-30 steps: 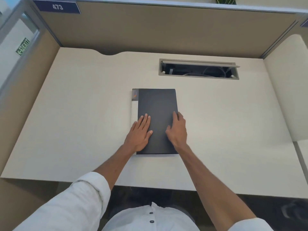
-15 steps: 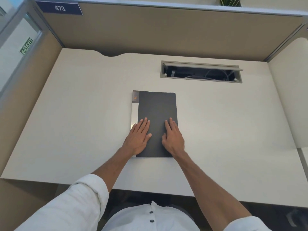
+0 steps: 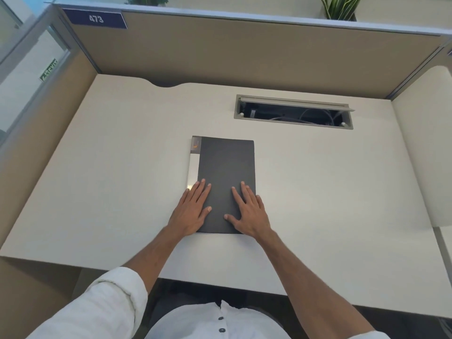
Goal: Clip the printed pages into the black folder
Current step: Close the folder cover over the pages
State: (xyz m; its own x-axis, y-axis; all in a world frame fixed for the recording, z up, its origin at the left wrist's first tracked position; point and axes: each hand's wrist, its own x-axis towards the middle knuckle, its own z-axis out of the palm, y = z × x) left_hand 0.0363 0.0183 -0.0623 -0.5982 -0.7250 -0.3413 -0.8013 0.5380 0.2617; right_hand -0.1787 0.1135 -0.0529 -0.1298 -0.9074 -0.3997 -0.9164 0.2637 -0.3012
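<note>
1. Both palms are down flat with fingers spread, left hand (image 3: 192, 211) on the near-left corner of the black folder (image 3: 226, 167), right hand (image 3: 247, 211) on its near-right.
2. The folder's closed, lying mid-desk (image 3: 122, 167).
3. No printed pages showing, so they're either clipped inside already or it's not started. Can't tell.

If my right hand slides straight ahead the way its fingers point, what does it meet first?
The right hand lies flat on the black folder; ahead is only bare cover, then desk. Its line seems to pass just left of the cable slot, though narrowly, reaching the partition.
</note>
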